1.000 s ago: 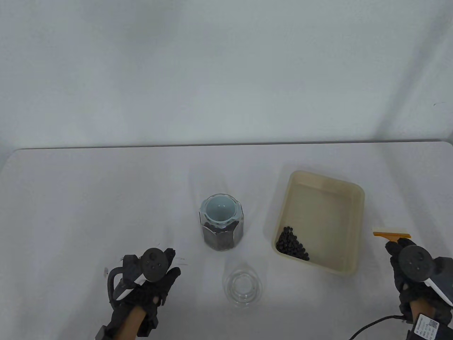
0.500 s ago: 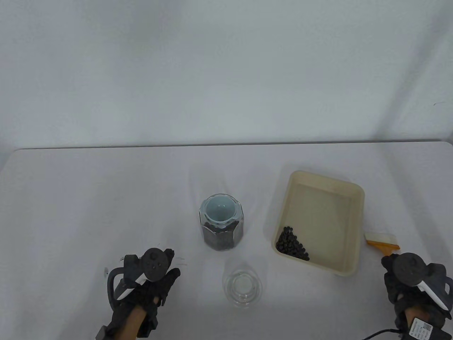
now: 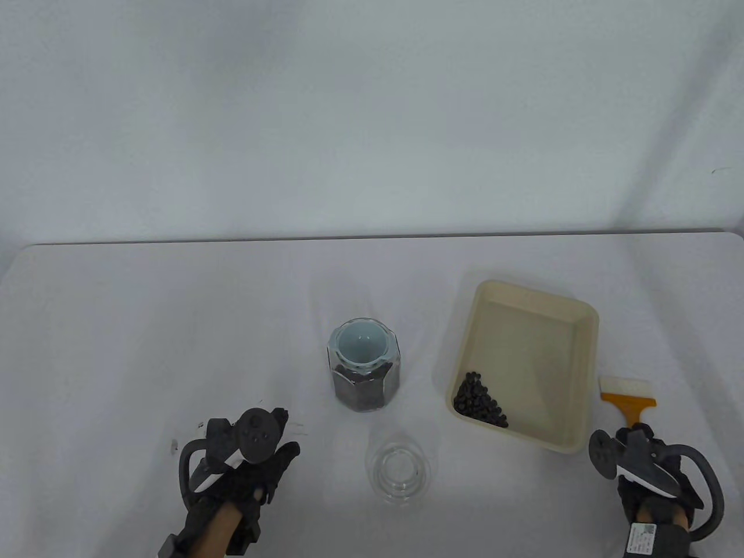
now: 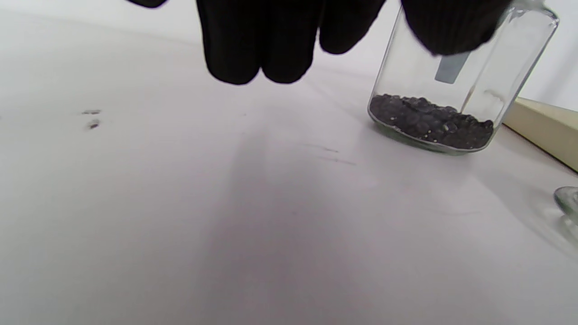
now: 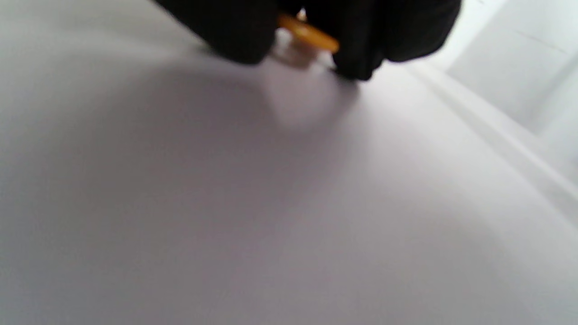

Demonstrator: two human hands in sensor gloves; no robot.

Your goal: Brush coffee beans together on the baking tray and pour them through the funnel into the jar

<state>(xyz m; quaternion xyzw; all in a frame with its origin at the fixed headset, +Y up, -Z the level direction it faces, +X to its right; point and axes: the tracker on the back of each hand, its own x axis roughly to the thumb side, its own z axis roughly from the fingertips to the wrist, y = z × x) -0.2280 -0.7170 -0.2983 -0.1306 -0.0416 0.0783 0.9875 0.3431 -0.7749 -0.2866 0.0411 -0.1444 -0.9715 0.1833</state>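
A cream baking tray (image 3: 584, 325) lies right of centre, with a pile of coffee beans (image 3: 478, 402) in its near left corner. The glass jar (image 3: 365, 372) stands mid-table, beans filling its lower part, a pale funnel (image 3: 360, 343) in its mouth. An orange-handled brush (image 3: 629, 398) with white bristles lies on the table just right of the tray. My right hand (image 3: 636, 437) pinches the handle's near end; the right wrist view shows the orange handle (image 5: 311, 37) between the dark fingers (image 5: 226, 27). My left hand (image 3: 279, 450) rests on the table front left, holding nothing, its fingers (image 4: 253, 40) hanging relaxed.
A clear glass lid (image 3: 399, 471) sits in front of the jar, between my hands. In the left wrist view the jar (image 4: 456, 85) stands ahead, with the tray's rim (image 4: 542, 126) beyond it. The table's far edge meets a white wall.
My right hand has drawn back toward the front edge and rolled over, bringing the brush down flat onto the table beside the tray. My left hand has barely moved.
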